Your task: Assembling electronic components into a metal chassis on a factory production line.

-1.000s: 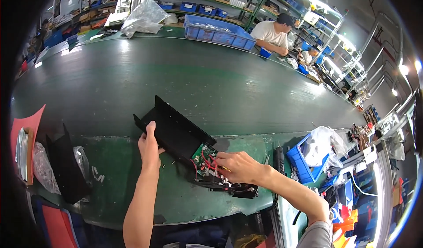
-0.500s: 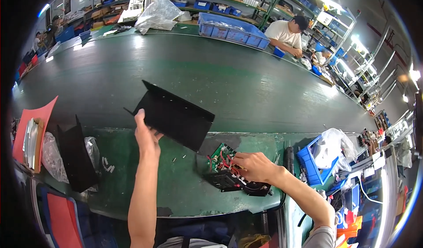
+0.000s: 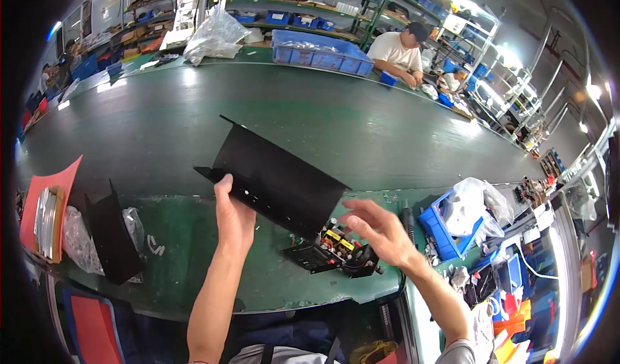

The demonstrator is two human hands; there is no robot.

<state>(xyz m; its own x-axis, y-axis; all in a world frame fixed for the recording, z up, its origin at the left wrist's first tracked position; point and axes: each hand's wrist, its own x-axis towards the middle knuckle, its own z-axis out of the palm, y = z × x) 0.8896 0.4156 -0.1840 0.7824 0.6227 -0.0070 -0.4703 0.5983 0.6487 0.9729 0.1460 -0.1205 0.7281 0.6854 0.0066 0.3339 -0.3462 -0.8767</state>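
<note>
My left hand [image 3: 234,215] grips a bent black sheet-metal cover [image 3: 278,173] by its left end, holding it tilted above the bench. The cover's right end hangs over an open electronic assembly [image 3: 336,251] with a black base, yellow parts and red wires. Part of the assembly's circuit board is hidden beneath the cover. Just right of the cover's far corner, my right hand [image 3: 380,231] has its fingers spread and holds nothing. A second black metal cover [image 3: 113,235] stands on the bench at the left.
Clear plastic wrap [image 3: 79,238] and a red folder of sheets [image 3: 45,215] lie far left, near small white pieces [image 3: 154,245]. A blue bin [image 3: 445,231] with plastic bags stands right. Beyond the conveyor belt [image 3: 194,118], a person [image 3: 399,51] sits by a large blue crate [image 3: 320,51].
The black cover has moved right and turned, so it now overhangs the electronic assembly. My right hand has let go of the wires and lifted away with spread fingers.
</note>
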